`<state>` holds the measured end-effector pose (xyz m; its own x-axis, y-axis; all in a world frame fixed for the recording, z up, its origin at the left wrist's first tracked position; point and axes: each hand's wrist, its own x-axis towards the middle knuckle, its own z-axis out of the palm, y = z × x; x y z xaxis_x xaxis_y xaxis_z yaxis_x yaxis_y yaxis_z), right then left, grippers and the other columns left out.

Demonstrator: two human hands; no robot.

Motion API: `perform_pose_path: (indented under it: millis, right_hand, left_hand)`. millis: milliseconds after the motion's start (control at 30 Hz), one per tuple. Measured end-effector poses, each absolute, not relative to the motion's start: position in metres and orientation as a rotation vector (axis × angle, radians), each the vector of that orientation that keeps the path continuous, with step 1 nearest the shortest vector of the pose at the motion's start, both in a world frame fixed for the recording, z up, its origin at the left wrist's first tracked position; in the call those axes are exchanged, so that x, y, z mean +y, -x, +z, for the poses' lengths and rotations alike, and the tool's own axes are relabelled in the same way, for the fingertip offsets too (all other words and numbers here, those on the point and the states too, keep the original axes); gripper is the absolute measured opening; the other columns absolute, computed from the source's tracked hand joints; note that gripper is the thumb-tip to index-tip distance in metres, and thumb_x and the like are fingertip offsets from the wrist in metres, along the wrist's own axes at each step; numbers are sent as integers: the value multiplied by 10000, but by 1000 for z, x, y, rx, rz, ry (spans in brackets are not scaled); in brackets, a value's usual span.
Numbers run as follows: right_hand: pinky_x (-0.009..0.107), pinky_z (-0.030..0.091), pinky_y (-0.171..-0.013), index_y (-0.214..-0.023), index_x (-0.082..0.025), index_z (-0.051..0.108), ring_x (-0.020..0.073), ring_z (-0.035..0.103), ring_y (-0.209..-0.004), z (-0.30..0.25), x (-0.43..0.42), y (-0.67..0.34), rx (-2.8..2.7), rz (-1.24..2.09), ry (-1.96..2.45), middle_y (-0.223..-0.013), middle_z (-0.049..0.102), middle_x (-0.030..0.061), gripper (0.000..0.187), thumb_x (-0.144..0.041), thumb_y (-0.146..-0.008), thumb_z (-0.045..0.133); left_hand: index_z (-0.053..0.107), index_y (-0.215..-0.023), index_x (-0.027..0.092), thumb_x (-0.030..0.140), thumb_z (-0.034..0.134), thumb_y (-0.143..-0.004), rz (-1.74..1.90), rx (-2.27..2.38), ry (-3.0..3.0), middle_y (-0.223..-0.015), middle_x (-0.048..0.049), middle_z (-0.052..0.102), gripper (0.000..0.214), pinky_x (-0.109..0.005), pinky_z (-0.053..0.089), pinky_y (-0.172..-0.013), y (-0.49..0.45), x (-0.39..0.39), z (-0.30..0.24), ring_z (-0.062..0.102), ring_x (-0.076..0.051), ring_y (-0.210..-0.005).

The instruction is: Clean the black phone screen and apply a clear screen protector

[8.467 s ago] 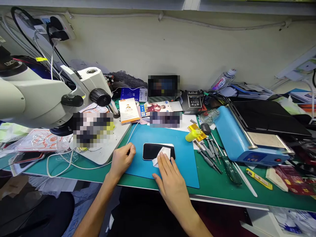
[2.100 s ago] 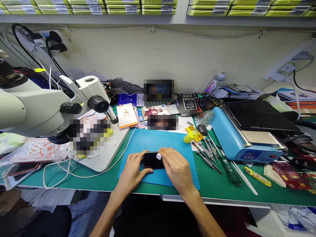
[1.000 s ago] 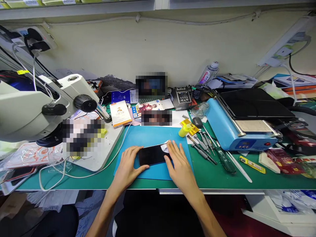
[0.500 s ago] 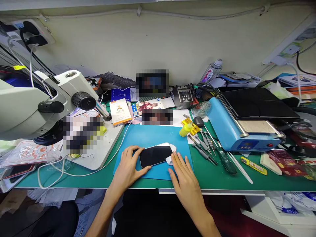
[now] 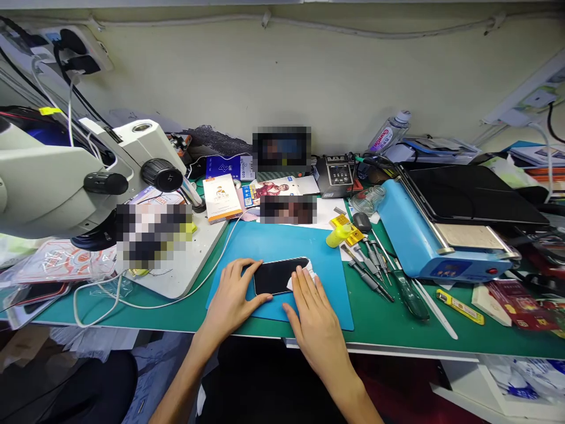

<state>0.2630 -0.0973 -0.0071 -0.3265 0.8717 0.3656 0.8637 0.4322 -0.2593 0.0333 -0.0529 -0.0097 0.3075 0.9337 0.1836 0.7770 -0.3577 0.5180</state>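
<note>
A smartphone (image 5: 274,277) with a dark screen and a light rim lies flat on the blue mat (image 5: 324,297). Its left end is gripped by my left hand (image 5: 233,297), fingers at the upper corner and thumb along the lower edge. My right hand (image 5: 315,318) presses a white wipe (image 5: 311,272) onto the right end of the screen. Those fingers are stretched out and close together over the wipe, hiding part of it and the phone's right edge.
A microscope (image 5: 150,141) and a white cable (image 5: 152,306) are at left. To the right lie a yellow bottle (image 5: 338,235), several screwdrivers (image 5: 368,280), a green-handled tool (image 5: 410,294), a yellow cutter (image 5: 459,306) and a blue heating machine (image 5: 410,235). Boxes (image 5: 223,197) stand behind the mat.
My right hand has slid left with the wipe, further over the phone's screen. My left hand still grips the left end. The whole view has shifted slightly.
</note>
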Motion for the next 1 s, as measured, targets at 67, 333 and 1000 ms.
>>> perform_pose_path:
  millis: [67,333,1000]
  right_hand:
    - [569,438,-1237,-1704,-163,152,332,431,-1529,-5,-104,-269,-2296,40,1425,-1662,421,162,772,-281,-1058,558]
    - [597,488,-1181,-1690,-228,251,347,500,-1488,-2,-99,-286,-1994,19,1579,-1647,462,141,677,-266,-1073,526]
    - [455,610,-954,-1152,-231,748,285,770,-1017,22,-86,-306,-1712,-49,1498,-1096,806,82,181,-235,-1002,647]
  left_hand:
    - [415,-1575,326,484,737,-951,667,1533,-2245,-1440,-91,559,720,-498,432,-1146,-33,-53,-11,515,-332,-1352]
    - [236,-1653,381,445,765,-940,737,1506,-2148,-1488,-77,585,890,-477,441,-1146,-30,-51,-12,546,-314,-1368]
    - [369,-1549,337,395,765,-950,822,1462,-2112,-1507,-58,586,721,-460,453,-1154,-29,-51,-6,542,-287,-1375]
